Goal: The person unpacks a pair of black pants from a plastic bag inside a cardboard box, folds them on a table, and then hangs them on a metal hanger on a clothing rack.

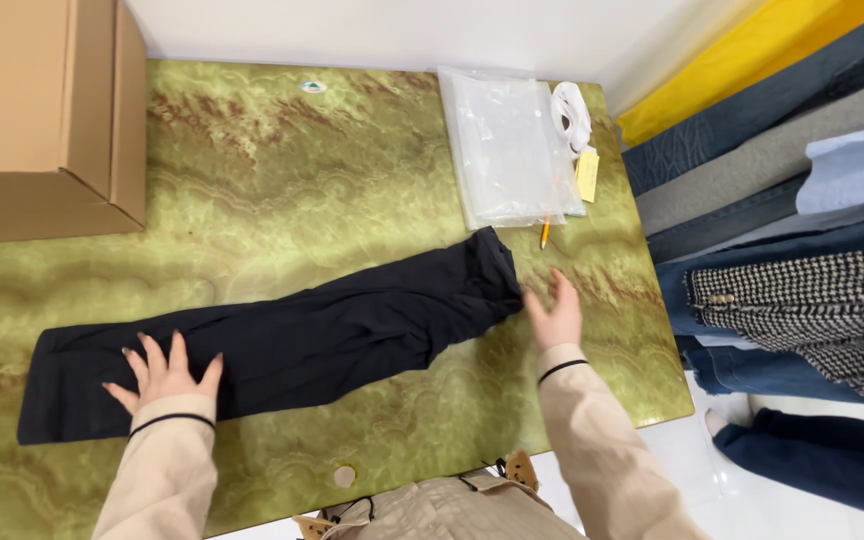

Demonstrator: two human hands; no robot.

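- Across the green marbled tabletop lay a long black folded garment, stretched out flat, apparently for smoothing.
- Its left end was pinned by the left hand, fingers spread wide and palm down, seemingly to keep the cloth from sliding.
- Just beside the garment's right end hovered the right hand, open and holding nothing.
- Clear plastic bags, a yellow tag and a brown cardboard box sat well apart at the table's far side.

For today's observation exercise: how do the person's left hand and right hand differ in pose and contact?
The left hand lies flat, fingers spread, pressing on the black garment; the right hand is raised edge-on beside the garment's end, apparently not touching it. Both wear beige sleeves with dark cuffs and hold nothing.
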